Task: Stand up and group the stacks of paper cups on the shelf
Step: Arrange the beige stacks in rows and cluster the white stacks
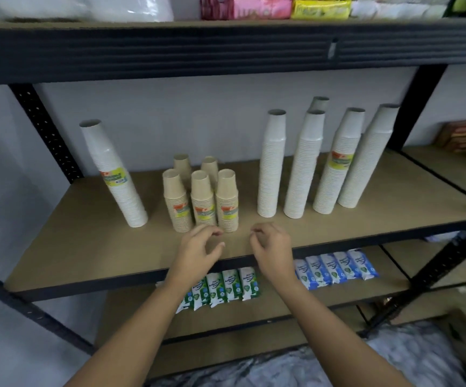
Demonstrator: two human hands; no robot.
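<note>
On the brown shelf board (365, 216), several short stacks of brown paper cups (202, 196) stand upright in a tight cluster at the centre. One tall white cup stack (114, 174) with a yellow label stands alone at the left. Several tall white stacks (324, 160) stand together at the right, some leaning. My left hand (198, 250) hovers just in front of the brown cluster, fingers curled and apart, holding nothing. My right hand (272, 250) hovers beside it near the shelf's front edge, also holding nothing.
A black metal frame (226, 51) carries an upper shelf with pink and yellow packets (290, 8). The lower shelf holds rows of green packs (223, 289) and blue packs (338, 266). Black uprights (419, 107) bound the shelf on both sides.
</note>
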